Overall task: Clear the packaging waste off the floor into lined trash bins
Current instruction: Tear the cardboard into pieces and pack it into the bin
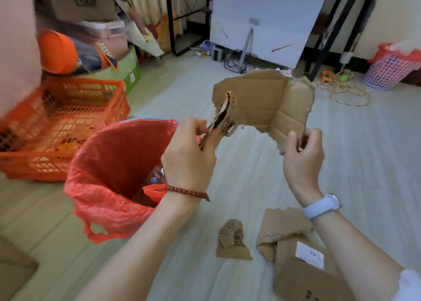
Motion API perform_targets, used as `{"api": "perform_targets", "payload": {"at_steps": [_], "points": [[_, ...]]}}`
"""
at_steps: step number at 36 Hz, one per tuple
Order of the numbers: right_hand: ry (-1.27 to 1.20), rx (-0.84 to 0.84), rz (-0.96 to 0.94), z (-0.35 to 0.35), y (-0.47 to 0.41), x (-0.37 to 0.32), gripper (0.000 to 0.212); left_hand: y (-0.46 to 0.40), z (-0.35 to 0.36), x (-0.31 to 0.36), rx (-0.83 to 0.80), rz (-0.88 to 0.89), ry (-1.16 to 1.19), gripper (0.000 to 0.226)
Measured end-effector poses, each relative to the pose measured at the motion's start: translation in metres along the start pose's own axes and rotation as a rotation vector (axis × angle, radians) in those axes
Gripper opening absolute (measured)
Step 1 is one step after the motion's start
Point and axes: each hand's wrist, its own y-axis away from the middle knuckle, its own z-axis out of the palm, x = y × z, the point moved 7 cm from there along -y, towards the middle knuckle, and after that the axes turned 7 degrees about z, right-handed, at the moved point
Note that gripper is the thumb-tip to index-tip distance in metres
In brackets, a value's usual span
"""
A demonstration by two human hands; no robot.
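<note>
A torn brown cardboard piece (259,100) is held up above the floor between both hands. My left hand (189,155) pinches its ragged left corner, and my right hand (303,157) grips its lower right edge. Just left of and below my left hand stands a trash bin lined with a red plastic bag (109,186), with a plastic bottle visible inside. On the floor near my right forearm lie a small cardboard scrap (232,241) and a larger torn cardboard box piece (296,255) bearing a white label.
An orange plastic crate (57,127) sits left of the bin. A second, pink mesh bin with a red liner (391,70) stands at the far right by the wall. Coiled cable (348,91) lies on the floor. Boxes and tubs are stacked at the back left.
</note>
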Motion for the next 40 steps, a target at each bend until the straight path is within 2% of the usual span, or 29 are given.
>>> {"api": "perform_targets", "payload": {"at_steps": [3, 6, 8, 10, 13, 15, 18, 20, 23, 25, 28, 32, 34, 36, 38, 40], "points": [[-0.048, -0.046, -0.073, 0.03, 0.004, -0.032, 0.015, -0.021, -0.037, -0.031, 0.07, -0.175, -0.065, 0.017], [-0.034, -0.09, -0.215, 0.059, 0.018, -0.065, 0.016, -0.03, -0.072, -0.055, 0.135, -0.199, -0.155, 0.015], [0.048, -0.143, -0.325, 0.079, 0.031, -0.083, 0.011, -0.029, -0.085, -0.072, 0.119, -0.22, -0.226, 0.013], [0.145, -0.25, -0.398, 0.104, 0.045, -0.091, 0.005, -0.024, -0.084, -0.093, -0.027, -0.278, -0.304, 0.012], [0.218, -0.462, -0.464, 0.132, 0.069, -0.094, 0.019, -0.003, -0.068, -0.119, -0.348, -0.374, -0.414, 0.023], [0.237, -0.599, -0.462, 0.141, 0.082, -0.091, 0.026, 0.009, -0.063, -0.123, -0.405, -0.377, -0.419, 0.029], [0.196, -0.696, -0.382, 0.137, 0.084, -0.071, 0.033, 0.018, -0.058, -0.107, -0.327, -0.265, -0.362, 0.026], [0.172, -0.735, -0.295, 0.125, 0.077, -0.049, 0.03, 0.024, -0.046, -0.083, -0.276, -0.11, -0.306, 0.024], [0.268, -0.766, -0.188, 0.093, 0.065, -0.01, 0.027, 0.045, -0.017, -0.032, -0.266, 0.158, -0.236, 0.021], [0.367, -0.79, -0.122, 0.067, 0.057, 0.023, 0.027, 0.073, 0.013, -0.001, -0.348, 0.32, -0.17, 0.019], [0.574, -0.861, -0.012, 0.031, 0.052, 0.084, 0.029, 0.134, 0.065, 0.02, -0.618, 0.432, -0.112, 0.026], [0.827, -0.988, 0.114, -0.005, 0.058, 0.168, 0.034, 0.223, 0.126, -0.007, -1.216, 0.293, -0.201, 0.045], [0.901, -1.074, 0.142, -0.013, 0.063, 0.205, 0.04, 0.252, 0.146, -0.031, -1.437, 0.171, -0.219, 0.054], [0.954, -1.095, 0.178, -0.016, 0.063, 0.234, 0.044, 0.268, 0.162, -0.055, -1.507, -0.018, -0.187, 0.062], [0.979, -1.037, 0.241, -0.016, 0.056, 0.259, 0.05, 0.278, 0.176, -0.078, -1.474, -0.249, -0.148, 0.067], [1.017, -1.026, 0.301, -0.011, 0.053, 0.279, 0.066, 0.282, 0.185, -0.099, -1.43, -0.371, -0.217, 0.068]]}}
